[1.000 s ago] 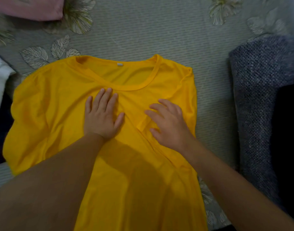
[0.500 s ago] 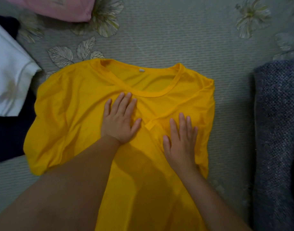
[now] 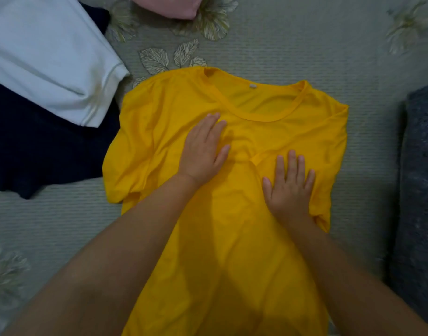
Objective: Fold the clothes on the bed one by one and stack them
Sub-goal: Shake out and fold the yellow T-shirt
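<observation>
Upper left of the frame: white garment (image 3: 50, 59) over a dark navy one (image 3: 43, 151), loosely laid, seemingly not folded yet. Top centre: corner of a pink item (image 3: 169, 4). Centre: yellow T-shirt (image 3: 159, 132) spread front-up on the bed (image 3: 305, 44), right sleeve turned in, left sleeve out; folding barely begun, stacking all ahead. Left hand (image 3: 203, 151) flat below the collar, fingers straight, pressing cloth, gripping nothing. Right hand (image 3: 289, 185) likewise flat, fingers spread on the tucked sleeve. Right edge: grey knit textile (image 3: 419, 190).
</observation>
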Action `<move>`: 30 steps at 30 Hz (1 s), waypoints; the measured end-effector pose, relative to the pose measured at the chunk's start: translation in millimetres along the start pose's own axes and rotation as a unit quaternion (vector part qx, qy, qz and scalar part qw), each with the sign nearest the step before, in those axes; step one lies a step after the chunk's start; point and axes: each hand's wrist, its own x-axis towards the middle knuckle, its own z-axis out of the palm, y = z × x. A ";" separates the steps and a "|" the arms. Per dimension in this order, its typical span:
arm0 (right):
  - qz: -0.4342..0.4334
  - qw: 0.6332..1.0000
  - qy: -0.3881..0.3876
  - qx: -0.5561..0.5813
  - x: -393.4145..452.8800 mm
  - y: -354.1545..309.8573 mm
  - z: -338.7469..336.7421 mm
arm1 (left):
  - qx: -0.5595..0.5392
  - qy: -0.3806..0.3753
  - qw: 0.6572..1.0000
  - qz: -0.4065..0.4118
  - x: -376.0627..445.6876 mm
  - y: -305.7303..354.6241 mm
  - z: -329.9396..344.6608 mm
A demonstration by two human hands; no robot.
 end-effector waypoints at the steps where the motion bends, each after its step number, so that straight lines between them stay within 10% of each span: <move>1: 0.000 1.000 -0.010 -0.008 -0.2 -0.7 -0.7 | 0.005 0.028 1.000 0.003 -10.1 -7.2 -8.2; 8: 0.040 0.997 0.006 0.072 -15.7 -46.7 -27.5 | 0.078 0.072 0.969 -0.224 -90.7 -55.1 -77.1; 12: -0.091 0.994 -0.035 0.050 -23.7 -91.9 -24.9 | -0.020 -0.010 0.852 -0.523 -113.2 -72.7 -99.3; 16: -0.193 0.978 -0.054 0.052 -26.2 -126.9 -29.5 | -0.235 -0.056 0.806 -0.540 -112.6 -76.9 -96.0; 21: -0.208 0.967 -0.069 0.130 -23.2 -125.3 -26.5 | -0.434 0.122 0.678 -0.581 -93.7 -71.0 -108.2; 23: -0.160 0.967 -0.060 0.189 -22.7 -113.8 -36.2 | -0.368 0.238 0.754 -0.489 -85.8 -58.6 -114.6; 26: -0.090 0.964 -0.051 0.246 -25.4 -84.7 -57.2 | -0.081 0.267 0.958 -0.061 -82.3 -47.4 -101.1; 30: 0.026 0.955 -0.015 0.295 -29.1 -39.5 -71.4 | 0.082 0.053 0.954 0.283 -89.6 -25.6 -63.3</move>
